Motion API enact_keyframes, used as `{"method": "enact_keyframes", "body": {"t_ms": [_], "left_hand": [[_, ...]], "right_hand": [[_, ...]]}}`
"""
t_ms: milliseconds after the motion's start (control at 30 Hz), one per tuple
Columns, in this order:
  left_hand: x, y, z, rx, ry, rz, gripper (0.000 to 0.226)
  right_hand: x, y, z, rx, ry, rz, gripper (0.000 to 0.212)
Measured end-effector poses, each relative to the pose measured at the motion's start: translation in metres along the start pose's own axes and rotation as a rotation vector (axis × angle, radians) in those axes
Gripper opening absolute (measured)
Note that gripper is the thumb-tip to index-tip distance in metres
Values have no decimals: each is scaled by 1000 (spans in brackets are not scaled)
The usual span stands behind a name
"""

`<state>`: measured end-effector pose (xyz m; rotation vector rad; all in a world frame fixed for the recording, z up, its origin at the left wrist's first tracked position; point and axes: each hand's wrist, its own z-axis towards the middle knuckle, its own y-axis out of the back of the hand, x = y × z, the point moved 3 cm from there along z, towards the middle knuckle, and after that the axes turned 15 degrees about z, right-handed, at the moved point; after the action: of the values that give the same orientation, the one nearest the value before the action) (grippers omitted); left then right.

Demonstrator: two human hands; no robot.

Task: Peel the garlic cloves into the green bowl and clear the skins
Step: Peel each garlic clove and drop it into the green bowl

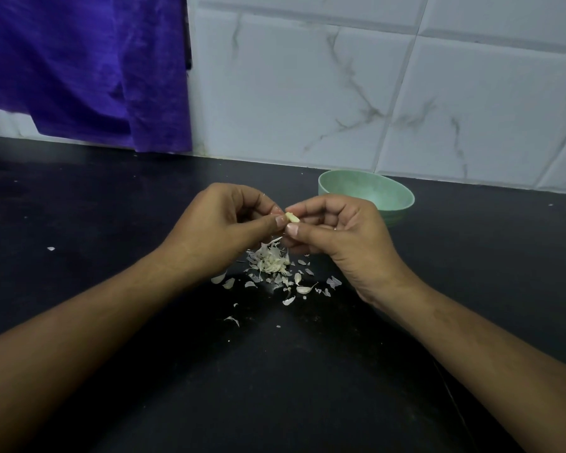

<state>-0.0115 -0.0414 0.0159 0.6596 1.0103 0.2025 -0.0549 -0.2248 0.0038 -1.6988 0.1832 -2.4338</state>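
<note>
A small pale garlic clove (292,217) is held above the black counter, pinched between the fingertips of both hands. My left hand (221,223) grips it from the left with thumb and curled fingers. My right hand (337,233) pinches it from the right. Directly below lies a heap of garlic skins (272,259), with several loose flakes scattered toward me. The green bowl (368,194) stands just behind my right hand; its visible inside looks bare, its near part hidden by the hand.
The black counter (111,223) runs back to a white marbled tile wall (340,93). A purple cloth (89,67) hangs at the back left, down to the counter's rear edge. A stray skin flake (51,248) lies far left.
</note>
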Motion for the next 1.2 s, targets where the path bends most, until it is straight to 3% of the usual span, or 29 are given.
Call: {"method": "enact_keyframes", "body": {"t_ms": [400, 667, 1200], "left_hand": [[1, 2, 1, -65, -21, 14, 21], [-4, 6, -1, -105, -69, 74, 3], [-15, 5, -6, -197, -101, 257, 9]], "right_hand": [[3, -2, 0, 3, 35, 5, 17], [3, -3, 0, -5, 8, 55, 18], [0, -8, -1, 10, -47, 103, 11]]}}
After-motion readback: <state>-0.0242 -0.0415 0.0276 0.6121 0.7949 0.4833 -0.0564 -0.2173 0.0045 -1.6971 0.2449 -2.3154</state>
